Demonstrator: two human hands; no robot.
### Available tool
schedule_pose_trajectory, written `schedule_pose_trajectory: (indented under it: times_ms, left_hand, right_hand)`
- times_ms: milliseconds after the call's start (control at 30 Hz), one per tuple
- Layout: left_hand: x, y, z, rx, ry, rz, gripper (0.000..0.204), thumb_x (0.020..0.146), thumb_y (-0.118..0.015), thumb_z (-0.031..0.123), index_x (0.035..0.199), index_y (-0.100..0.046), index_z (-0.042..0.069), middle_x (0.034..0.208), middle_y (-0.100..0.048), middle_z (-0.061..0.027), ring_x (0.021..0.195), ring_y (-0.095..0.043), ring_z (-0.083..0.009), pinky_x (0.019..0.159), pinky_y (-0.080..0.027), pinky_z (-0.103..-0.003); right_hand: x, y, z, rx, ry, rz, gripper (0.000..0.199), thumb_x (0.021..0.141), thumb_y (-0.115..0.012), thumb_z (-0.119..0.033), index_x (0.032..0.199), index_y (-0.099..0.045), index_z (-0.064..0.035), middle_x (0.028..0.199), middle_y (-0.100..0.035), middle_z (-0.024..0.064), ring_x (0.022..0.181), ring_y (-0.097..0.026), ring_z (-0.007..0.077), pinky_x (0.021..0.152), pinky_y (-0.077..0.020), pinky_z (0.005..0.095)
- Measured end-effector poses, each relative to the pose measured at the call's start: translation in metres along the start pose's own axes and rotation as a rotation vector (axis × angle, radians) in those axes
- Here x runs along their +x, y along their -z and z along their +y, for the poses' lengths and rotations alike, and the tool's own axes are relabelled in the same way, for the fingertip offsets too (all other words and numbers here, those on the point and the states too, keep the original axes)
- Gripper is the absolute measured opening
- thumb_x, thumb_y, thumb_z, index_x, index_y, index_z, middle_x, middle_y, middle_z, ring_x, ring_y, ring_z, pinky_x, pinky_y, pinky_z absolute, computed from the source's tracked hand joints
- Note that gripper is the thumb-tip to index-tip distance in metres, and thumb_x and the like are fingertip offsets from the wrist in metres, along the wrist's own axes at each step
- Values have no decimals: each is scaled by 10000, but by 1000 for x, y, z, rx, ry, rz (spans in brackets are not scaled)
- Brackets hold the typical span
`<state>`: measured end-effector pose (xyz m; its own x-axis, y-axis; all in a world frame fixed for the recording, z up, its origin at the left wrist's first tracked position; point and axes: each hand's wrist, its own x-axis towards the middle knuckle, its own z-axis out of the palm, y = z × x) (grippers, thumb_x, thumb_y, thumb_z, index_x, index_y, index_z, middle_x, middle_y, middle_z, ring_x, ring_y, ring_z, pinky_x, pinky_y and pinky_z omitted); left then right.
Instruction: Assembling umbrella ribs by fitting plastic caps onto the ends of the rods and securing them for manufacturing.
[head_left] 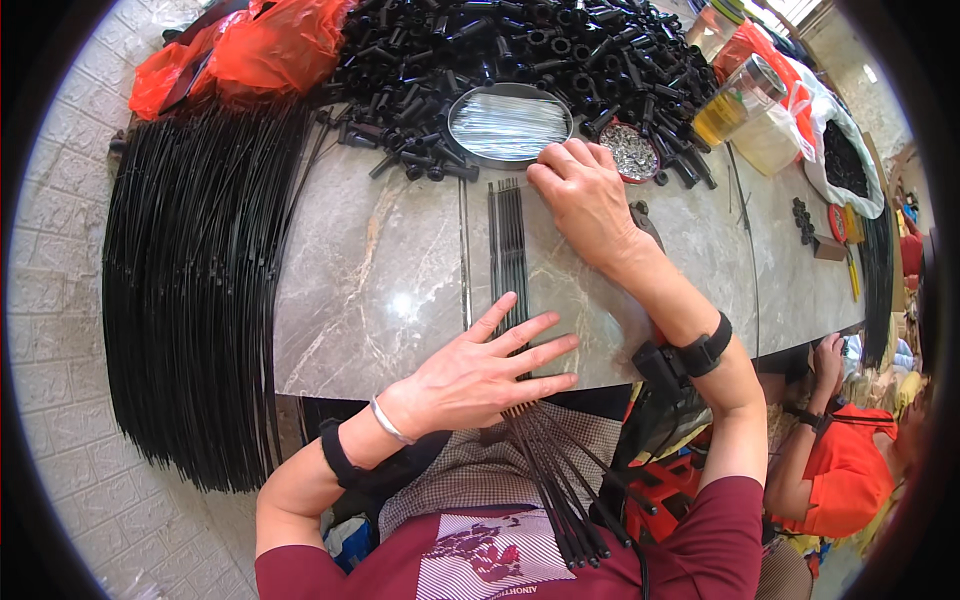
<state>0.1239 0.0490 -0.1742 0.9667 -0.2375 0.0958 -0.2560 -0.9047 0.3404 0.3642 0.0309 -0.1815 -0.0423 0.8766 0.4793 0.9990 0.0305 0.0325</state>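
A row of thin black rods (508,235) lies side by side on the grey marbled table, their lower ends fanning out over my lap. My left hand (475,380) rests across them near the table's front edge, fingers spread. Beyond the rods' far ends, my right hand (590,205) is curled, its fingertips at the right side of an oval metal tin (488,157). Thin silver wire-like pins (510,122) fill the tin. Whatever those fingertips may hold is hidden. Just right of them sits a red round dish (655,172) of small shiny metal pieces (628,150).
Black tubular plastic parts (420,90) are heaped along the back. A thick bundle of black rods (190,290) hangs over the left edge, below red plastic bags (270,50). At the right stand a jar of yellow liquid (735,105) and a white sack (815,165). A person in red (850,470) sits nearby.
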Motion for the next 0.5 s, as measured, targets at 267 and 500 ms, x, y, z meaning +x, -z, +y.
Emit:
schedule_pose_trajectory:
  times_ms: [267, 500]
  left_hand:
    - [1, 0, 1, -30, 9, 2, 619, 797, -684, 215, 1375, -492, 324, 1497, -416, 1, 1407, -351, -254, 1174, -182, -581]
    - [0, 2, 1, -17, 12, -22, 662, 756, -713, 215, 1370, -495, 331, 1495, -416, 12, 1410, -348, -247, 1171, -155, -620]
  right_hand:
    - [-1, -5, -2, 46, -31, -5, 142, 808, -588, -94, 928, -660, -68, 955, -609, 27, 961, -577, 224, 832, -458, 355]
    - [-6, -8, -6, 114, -92, -2, 154, 798, -588, -59, 926, -673, -74, 961, -615, 39, 940, -586, 246, 809, -478, 368]
